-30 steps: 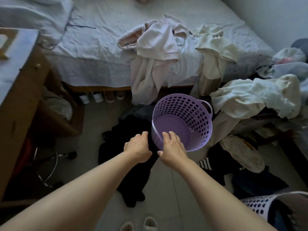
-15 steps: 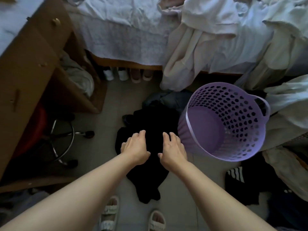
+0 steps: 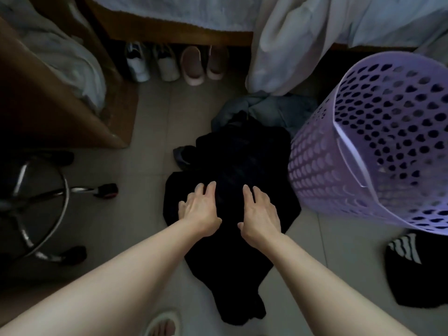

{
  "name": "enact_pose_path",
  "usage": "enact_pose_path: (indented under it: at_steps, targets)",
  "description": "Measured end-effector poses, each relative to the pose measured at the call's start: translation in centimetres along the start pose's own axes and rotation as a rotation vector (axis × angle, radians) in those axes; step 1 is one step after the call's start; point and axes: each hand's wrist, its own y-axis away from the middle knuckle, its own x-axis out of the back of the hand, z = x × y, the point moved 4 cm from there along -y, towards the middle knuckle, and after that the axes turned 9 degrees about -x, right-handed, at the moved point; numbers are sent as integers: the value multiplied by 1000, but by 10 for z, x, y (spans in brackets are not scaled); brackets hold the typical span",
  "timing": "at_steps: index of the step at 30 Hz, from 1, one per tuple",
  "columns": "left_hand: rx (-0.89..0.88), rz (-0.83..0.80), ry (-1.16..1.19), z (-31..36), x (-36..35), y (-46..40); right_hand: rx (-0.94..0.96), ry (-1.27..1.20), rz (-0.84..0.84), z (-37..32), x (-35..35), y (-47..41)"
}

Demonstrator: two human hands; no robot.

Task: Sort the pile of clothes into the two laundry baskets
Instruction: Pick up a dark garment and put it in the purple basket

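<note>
Both bare arms reach down from the lower edge of the frame toward the middle. The left hand (image 3: 201, 209) is spread, fingers straight and a little apart, lying over the black garment (image 3: 232, 214) on the floor; whether the fingertips press the cloth or hang just above it, I cannot tell. The right hand (image 3: 260, 212) is just beside it, also with loose, straight fingers over the same dark cloth. Neither hand is curled round anything.

The black garment sits at the centre of the frame, a crumpled dark heap on the pale floor tiles (image 3: 150, 122), with a long tail running down toward the lower middle. Its folds are hard to read in the dim light. Above it, touching its upper edge, lies a bluish-grey piece of clothing (image 3: 269, 110).

The purple laundry basket (image 3: 378, 146) fills the right side of the frame, tilted, its wall full of round holes. Its lower side is just beside the black garment's right edge.

At the lower right lies another dark garment with white stripes (image 3: 407, 251), apart from the centre heap. A pale garment (image 3: 291, 40) hangs off the bed (image 3: 184, 10) in the upper middle. Under the bed stand white sneakers (image 3: 150, 64) and pink slippers (image 3: 203, 64). A stool's chrome base (image 3: 43, 202) is at the left.
</note>
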Motion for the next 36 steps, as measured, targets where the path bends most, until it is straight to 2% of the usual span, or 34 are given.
enact_pose_path:
  at_steps: [7,16,25,31,33,36]
  targets:
    - [-29,25,1,-41,-58,-91,35,49,101,0,-62,-92]
    - [-6,72,-71,-85,-84,-160,181,317,231,-35,-91,-171]
    - [-37,-85,-180,-100,-101,-166,201,501,191,-23,-117,-174]
    - [-64,-106,-300,-89,-120,-143,202,390,220,-3,-119,-148]
    - [-80,-64,-309,-81,-122,-137,210,290,182,0,-124,-140]
    - [-87,43,-168,-67,-116,-128,196,160,25,-5,-136,-131]
